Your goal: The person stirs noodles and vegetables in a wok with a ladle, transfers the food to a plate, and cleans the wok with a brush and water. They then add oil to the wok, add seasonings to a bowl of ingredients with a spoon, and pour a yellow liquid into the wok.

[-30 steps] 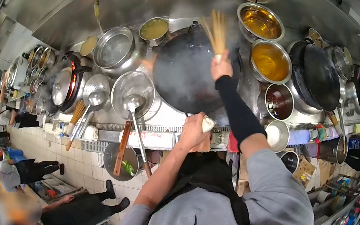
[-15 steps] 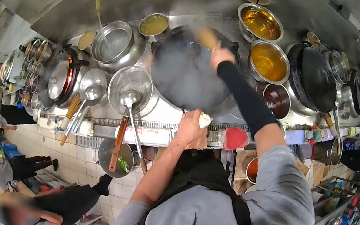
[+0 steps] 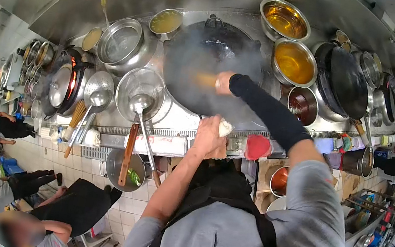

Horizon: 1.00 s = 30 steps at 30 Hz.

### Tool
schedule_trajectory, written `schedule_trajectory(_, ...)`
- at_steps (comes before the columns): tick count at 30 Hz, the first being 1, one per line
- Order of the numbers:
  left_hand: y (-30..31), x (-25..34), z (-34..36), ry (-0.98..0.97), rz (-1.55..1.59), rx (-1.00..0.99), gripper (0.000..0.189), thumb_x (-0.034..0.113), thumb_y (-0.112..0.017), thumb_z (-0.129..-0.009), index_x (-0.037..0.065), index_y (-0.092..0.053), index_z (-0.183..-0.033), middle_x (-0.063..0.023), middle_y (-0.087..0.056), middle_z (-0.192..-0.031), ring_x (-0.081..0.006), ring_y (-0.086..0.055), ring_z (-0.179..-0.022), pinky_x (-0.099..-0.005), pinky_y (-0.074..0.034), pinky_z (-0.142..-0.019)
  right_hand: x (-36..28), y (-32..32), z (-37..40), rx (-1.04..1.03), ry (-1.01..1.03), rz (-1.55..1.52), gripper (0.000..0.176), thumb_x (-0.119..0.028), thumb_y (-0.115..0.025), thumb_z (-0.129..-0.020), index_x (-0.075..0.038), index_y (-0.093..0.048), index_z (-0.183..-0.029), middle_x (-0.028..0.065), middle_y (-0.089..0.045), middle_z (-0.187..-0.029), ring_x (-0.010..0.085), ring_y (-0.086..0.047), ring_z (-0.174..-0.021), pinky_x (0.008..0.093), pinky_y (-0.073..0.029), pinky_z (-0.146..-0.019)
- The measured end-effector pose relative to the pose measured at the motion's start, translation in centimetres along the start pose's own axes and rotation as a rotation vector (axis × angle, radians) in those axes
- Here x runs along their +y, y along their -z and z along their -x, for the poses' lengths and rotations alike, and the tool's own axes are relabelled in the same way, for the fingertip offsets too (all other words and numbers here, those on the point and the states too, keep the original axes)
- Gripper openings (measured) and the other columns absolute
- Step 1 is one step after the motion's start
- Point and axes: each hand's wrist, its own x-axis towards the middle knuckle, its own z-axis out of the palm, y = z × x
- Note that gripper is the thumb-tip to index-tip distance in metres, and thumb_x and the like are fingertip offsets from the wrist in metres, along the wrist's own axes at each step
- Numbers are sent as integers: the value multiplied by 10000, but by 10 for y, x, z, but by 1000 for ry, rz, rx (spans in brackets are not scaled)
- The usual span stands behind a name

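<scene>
A large black wok (image 3: 187, 55) stands in front of me, veiled by steam. My right hand (image 3: 223, 82), at the end of a black sleeve, is closed over the wok. It grips a tan brush (image 3: 204, 79) that looks like a bamboo wok brush, smeared by motion and partly lost in steam. At the wok's near rim my left hand (image 3: 209, 138) is closed round a folded white cloth (image 3: 225, 128). The rim at that hand is mostly hidden by the fingers and cloth.
Left of the wok are a mesh strainer (image 3: 128, 86), a ladle (image 3: 140, 103) and a steel pot (image 3: 123, 42). Bowls of yellow oil (image 3: 294, 64) stand to the right. A covered pan (image 3: 60, 86) sits by a glowing burner. A person (image 3: 73, 207) is at lower left.
My right hand and the brush have swept from the wok's far right side toward me and left. My left hand stays at the near rim with the cloth.
</scene>
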Motion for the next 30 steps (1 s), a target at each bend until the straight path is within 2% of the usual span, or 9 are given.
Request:
schedule_trajectory(4,2,4,2,-3,-21,28,581,156,-795,-765,24,-533,-1267,-199,-657,-1127,-416,-603,-1101,-497,-435,-1007,57,85,29,-475,-186,99,380,-322,-615,-983,-69,-728,-1242,212,-757,-968,347,-752,-922,490,-607,-750)
schedule_trajectory(9,1,0,-1,-10,-25,15,586,172,-799,-799,14,-528,-1294,-218,-672,-1147,-428,-618,-1109,-501,-443,-1010,44,57,23,958,-497,209,362,-322,-613,-978,-92,-753,-1219,217,-739,-1128,388,-753,-977,488,-618,-739)
schedule_trajectory(11,-5,3,4,-4,-25,28,595,174,-806,-811,13,-524,-1309,-228,-678,-1156,-432,-626,-1112,-503,-446,-1011,49,-1,-42,414,-531,91,360,-296,-575,-964,-112,-761,-1213,201,-671,-1349,460,-734,-1005,498,-621,-781)
schedule_trajectory(15,-7,-4,-4,-44,-44,82,605,156,-809,-800,22,-519,-1314,-238,-677,-1146,-429,-628,-1110,-506,-445,-1014,-24,-28,33,-95,136,160,390,-307,-663,-934,-113,-713,-1268,166,-758,-1072,313,-766,-851,492,-636,-707)
schedule_trajectory(17,-12,0,13,-42,-41,58,605,156,-808,-801,24,-518,-1316,-244,-676,-1146,-432,-626,-1111,-510,-444,-1017,25,36,57,-373,-114,-32,455,-362,-677,-942,-86,-651,-1303,162,-758,-1010,283,-753,-807,473,-624,-741)
schedule_trajectory(22,-10,4,3,52,-29,8,569,183,-802,-819,9,-533,-1290,-225,-669,-1157,-419,-608,-1152,-502,-421,-1056,67,62,106,1187,-404,14,586,-261,-620,-980,-10,-438,-1478,254,-733,-1038,440,-724,-951,526,-577,-818)
schedule_trajectory(24,-7,11,10,64,-42,22,570,211,-801,-830,13,-533,-1293,-240,-674,-1152,-431,-610,-1142,-515,-418,-1049,46,59,146,1313,-202,-404,483,-314,-636,-983,-57,-518,-1374,254,-732,-982,480,-708,-941,512,-564,-805)
schedule_trajectory(28,-1,22,20,36,-35,115,558,232,-790,-846,6,-540,-1290,-253,-678,-1133,-443,-616,-1111,-527,-426,-1026,-20,-66,220,1234,-21,-1317,260,-146,-618,-1023,-64,-580,-1267,21,-603,-759,97,-555,-537,279,-441,-468)
schedule_trajectory(30,14,46,34,18,-37,154,564,238,-795,-840,0,-543,-1286,-254,-680,-1115,-445,-620,-1096,-531,-429,-1019,-42,-167,245,1150,-22,-1576,320,-169,-618,-1033,-67,-568,-1333,37,-612,-764,126,-597,-550,291,-459,-451)
